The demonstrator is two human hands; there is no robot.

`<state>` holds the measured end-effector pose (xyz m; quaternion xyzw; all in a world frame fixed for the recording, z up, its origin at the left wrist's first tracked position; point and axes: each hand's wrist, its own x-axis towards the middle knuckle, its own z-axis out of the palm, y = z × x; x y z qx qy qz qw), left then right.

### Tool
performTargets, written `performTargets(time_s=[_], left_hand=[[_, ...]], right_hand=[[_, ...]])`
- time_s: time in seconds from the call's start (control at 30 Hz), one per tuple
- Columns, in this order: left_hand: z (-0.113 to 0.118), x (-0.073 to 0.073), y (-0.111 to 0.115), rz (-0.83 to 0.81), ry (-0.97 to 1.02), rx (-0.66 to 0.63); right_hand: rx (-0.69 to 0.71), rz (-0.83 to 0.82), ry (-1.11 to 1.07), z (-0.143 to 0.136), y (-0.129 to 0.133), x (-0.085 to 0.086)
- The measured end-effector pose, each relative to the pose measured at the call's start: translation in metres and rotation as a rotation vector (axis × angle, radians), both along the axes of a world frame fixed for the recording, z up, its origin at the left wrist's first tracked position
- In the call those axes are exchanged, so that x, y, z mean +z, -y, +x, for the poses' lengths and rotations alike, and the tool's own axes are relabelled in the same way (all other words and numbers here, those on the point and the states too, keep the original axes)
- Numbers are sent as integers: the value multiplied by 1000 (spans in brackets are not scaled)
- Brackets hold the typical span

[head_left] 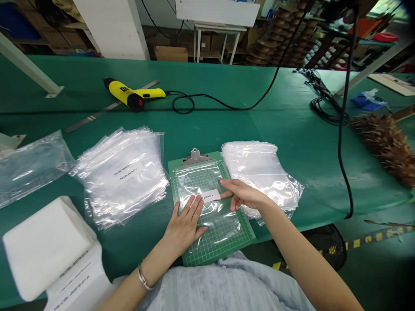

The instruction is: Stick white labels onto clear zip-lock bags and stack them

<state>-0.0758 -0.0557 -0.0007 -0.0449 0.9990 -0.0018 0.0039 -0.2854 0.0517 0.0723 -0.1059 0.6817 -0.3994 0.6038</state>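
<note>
A clear zip bag [223, 220] lies on a green gridded clipboard [207, 257], its top by the metal clip [195, 157]. A white printed label [211, 195] is on the bag's middle. My left hand [186, 224] lies on the bag with fingers spread, fingertips at the label's left end. My right hand [241, 194] is at the label's right end, fingers partly bent and apart, with nothing visible in them. Left of the clipboard is a pile of labelled bags [125, 177]; on the right is a stack of bags [256, 166] with no labels visible.
A white stack of label sheets [45, 246] is at the lower left, below a clear bag [35, 162]. Farther back lie a yellow heat gun [129, 93] and a steel ruler [81, 124]. A black cable [342, 147] hangs at the right, near a brown feather duster [385, 142].
</note>
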Motion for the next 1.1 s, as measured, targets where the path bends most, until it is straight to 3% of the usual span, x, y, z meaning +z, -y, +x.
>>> performTargets(time_s=[0.17, 0.27, 0.37, 0.47, 0.57, 0.67, 0.8, 0.97, 1.0, 1.1], left_hand=[[0, -1, -1, -13, -44, 0], [0, 0, -1, 3, -70, -3], [1, 0, -1, 9, -120, 3], [2, 0, -3, -15, -148, 26], [3, 1, -4, -47, -144, 60], [5, 0, -5, -60, -124, 66], [8, 0, -8, -38, -113, 67], [-7, 28, 11, 171, 5, 32], [-15, 35, 20, 220, 20, 63], [-41, 48, 49, 209, -63, 348]], right_hand=[[-27, -22, 10, -1, -9, 6], [-100, -57, -119, 7, -12, 9], [-99, -130, -589, 35, -11, 0], [226, -198, -1219, 74, -8, -26], [397, -94, -1495, 100, -9, -52], [418, 38, -1568, 99, -16, -64], [340, 208, -1608, 79, -29, -62], [397, 243, -1667, 73, -33, -63], [399, 249, -1672, 75, -33, -65], [374, 255, -1690, 78, -36, -70]])
